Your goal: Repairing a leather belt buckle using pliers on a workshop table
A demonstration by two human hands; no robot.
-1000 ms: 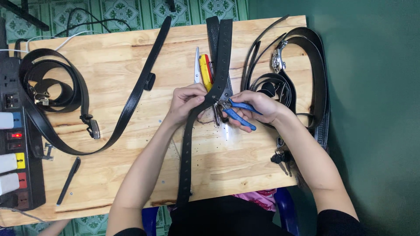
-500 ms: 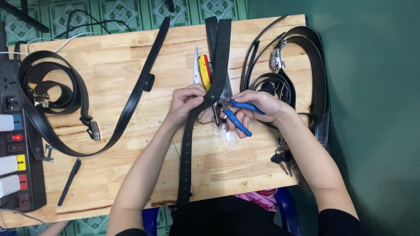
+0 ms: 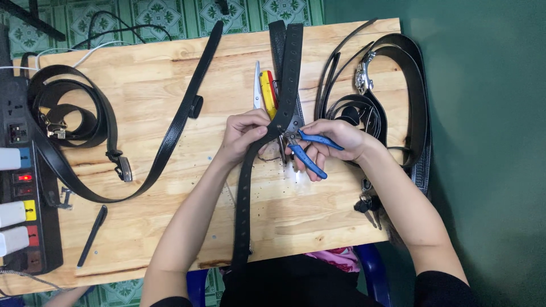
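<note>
Left hand: the left hand [image 3: 245, 132] grips the black belt [image 3: 243, 199] between thumb and fingers, just left of the spot where the strap bends.
Right hand: the right hand [image 3: 335, 142] is closed around the blue-handled pliers [image 3: 310, 152], the two handles angled down and to the right out of the palm.
Pliers tip: the metal nose sits against the belt right beside the left thumb; whether it bites the leather cannot be told.
Belt: one long perforated strap runs from the far edge of the wooden table [image 3: 170, 74] down between both hands and off the near edge toward the person's lap.
Scissors: a pair with yellow and red handles [image 3: 266, 94] lies just left of the strap, above the left hand.
Coiled belts, right: a bundle of black belts with a metal buckle [image 3: 364, 77] lies just behind the right hand.
Coiled belt, left: another black belt [image 3: 68, 116] is looped near the table's left edge, well apart from the hands.
Loose strap: a long black strap [image 3: 187, 113] lies diagonally across the middle-left of the table.
Power strip: a black one [image 3: 20, 187] lies along the left edge.
Pen: a black pen [image 3: 92, 236] lies near the front left corner.
</note>
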